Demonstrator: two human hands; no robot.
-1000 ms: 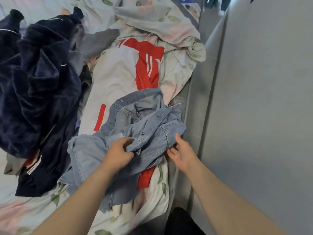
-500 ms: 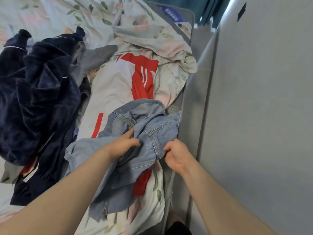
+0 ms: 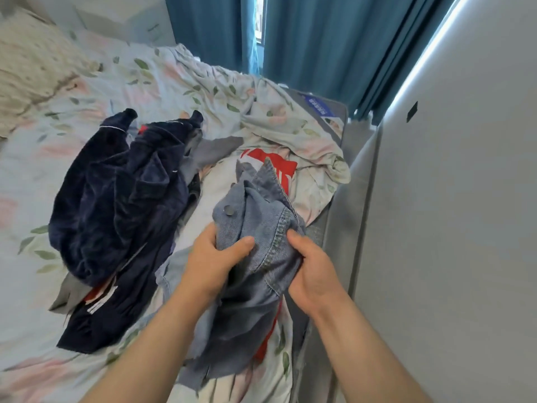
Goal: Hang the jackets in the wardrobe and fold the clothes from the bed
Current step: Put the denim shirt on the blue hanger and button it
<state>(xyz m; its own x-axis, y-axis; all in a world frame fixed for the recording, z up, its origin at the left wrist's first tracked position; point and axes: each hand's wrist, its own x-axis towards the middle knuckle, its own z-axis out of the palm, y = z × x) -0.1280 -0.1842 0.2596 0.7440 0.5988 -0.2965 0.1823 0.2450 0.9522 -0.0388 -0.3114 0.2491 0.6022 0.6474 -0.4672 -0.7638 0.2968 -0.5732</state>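
Blue label (image 3: pixel 318 107) on the mattress corner beyond the denim jacket (image 3: pixel 255 216): writing too small to read. The jacket, with stitched seams and one metal snap, is bunched over the floral-sheeted bed (image 3: pixel 139 82). The left hand (image 3: pixel 212 266) and right hand (image 3: pixel 313 274) both grip its folds. A navy plush garment (image 3: pixel 116 193) is heaped left of the jacket, and a white-and-red garment (image 3: pixel 273 164) lies behind it. A smooth grey panel (image 3: pixel 465 228) stands close on the jacket's right.

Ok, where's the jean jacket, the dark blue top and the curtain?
jean jacket (image 3: pixel 258 219): head view, on its bunched upper part.
dark blue top (image 3: pixel 116 205): head view, on the middle of the heap.
curtain (image 3: pixel 319 39): head view, on a fold.
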